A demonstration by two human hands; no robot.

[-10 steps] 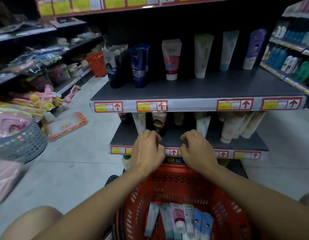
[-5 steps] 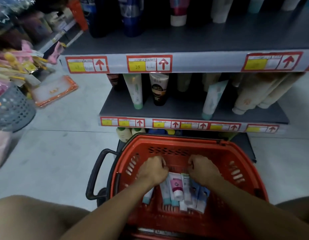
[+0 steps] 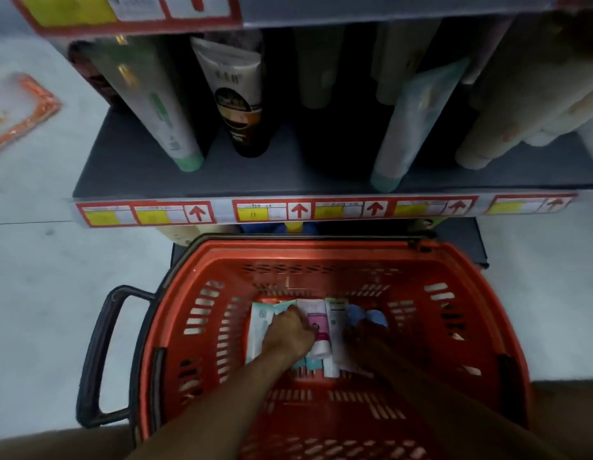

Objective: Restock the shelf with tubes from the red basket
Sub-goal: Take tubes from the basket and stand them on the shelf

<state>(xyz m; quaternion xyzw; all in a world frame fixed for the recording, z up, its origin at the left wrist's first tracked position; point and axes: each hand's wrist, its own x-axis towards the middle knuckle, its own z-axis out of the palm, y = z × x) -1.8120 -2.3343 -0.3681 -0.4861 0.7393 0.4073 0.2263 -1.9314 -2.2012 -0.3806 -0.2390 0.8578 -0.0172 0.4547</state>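
Note:
The red basket (image 3: 202, 327) stands on the floor in front of the low grey shelf (image 3: 222, 180). Several tubes lie side by side in its bottom: a teal-and-white one (image 3: 260, 323), a pink-labelled one (image 3: 316, 322), a white one (image 3: 336, 322) and blue ones (image 3: 371, 315). My left hand (image 3: 288, 335) is down on the teal-and-white tube with its fingers curled over it. My right hand (image 3: 363, 336) lies in shadow on the blue tubes, its fingers hidden. On the shelf stand a green-capped tube (image 3: 155, 104), a black tube (image 3: 240, 104) and a pale teal tube (image 3: 411, 127).
Beige tubes (image 3: 521, 111) lean at the shelf's right end. A strip of yellow price labels (image 3: 288, 210) runs along the shelf's front edge. The basket's black handle (image 3: 99, 353) sticks out to the left. An orange-edged packet (image 3: 19, 107) lies on the floor at left.
My hands dropped from the shelf edge into the basket and now sit on the tubes. My view tilted down and moved closer to the basket.

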